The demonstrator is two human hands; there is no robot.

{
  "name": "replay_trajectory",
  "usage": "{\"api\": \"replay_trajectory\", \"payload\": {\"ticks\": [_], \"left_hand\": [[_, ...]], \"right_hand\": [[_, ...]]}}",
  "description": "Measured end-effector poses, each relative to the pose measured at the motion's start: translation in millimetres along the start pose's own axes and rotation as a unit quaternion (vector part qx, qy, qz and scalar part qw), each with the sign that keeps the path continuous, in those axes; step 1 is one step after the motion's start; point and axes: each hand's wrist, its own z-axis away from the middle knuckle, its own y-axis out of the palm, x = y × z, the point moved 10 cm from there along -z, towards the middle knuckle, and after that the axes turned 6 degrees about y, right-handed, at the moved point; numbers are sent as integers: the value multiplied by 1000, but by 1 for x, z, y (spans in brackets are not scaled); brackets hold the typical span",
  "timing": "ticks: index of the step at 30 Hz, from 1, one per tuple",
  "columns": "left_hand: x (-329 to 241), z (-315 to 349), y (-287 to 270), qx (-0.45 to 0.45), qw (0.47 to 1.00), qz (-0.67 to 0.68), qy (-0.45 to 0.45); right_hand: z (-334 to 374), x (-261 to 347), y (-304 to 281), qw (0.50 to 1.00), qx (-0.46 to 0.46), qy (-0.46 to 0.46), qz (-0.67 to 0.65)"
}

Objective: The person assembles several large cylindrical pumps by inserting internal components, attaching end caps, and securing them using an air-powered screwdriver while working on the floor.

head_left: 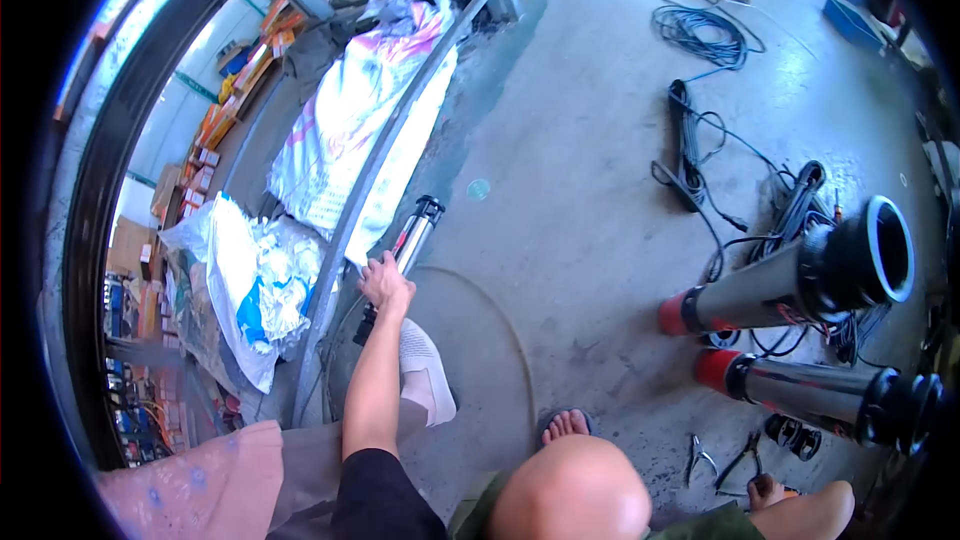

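My left hand [388, 285] reaches out with its fingers closed on a slim, shiny metal cylinder [418, 232]. The cylinder has black ends and a red mark, and it slants beside the grey metal rail of a rack. My hand covers its middle, and the lower black end shows below my fingers. A white knit shoe [425, 375] on another person's foot stands just beside my wrist. My right hand does not show.
Two large steel cylinders [755, 295] with red bands and black ends are at right. Pliers [700, 460] and black cable bundles [685, 145] lie nearby. White sacks [345, 130] fill the rack's lower left. A thin hose [510, 315] curves across the floor. A person's pink flowered garment [200, 475] is close left.
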Motion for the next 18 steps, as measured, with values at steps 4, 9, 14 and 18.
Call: {"api": "replay_trajectory", "payload": {"ticks": [4,9,14,18], "left_hand": [[-89,-11,-78,-54,988,-81,120],[-184,-9,-144,-230,849,-317,353],[-266,117,-201,-269,657,-430,558],[-314,281,-200,-235,542,-519,618]], "right_hand": [[1,10,-11,1000,13,12,-16],[15,43,-41,992,-61,-97,-52],[41,125,-84,932,-100,-347,5],[59,190,-111,863,-26,-505,-2]]}}
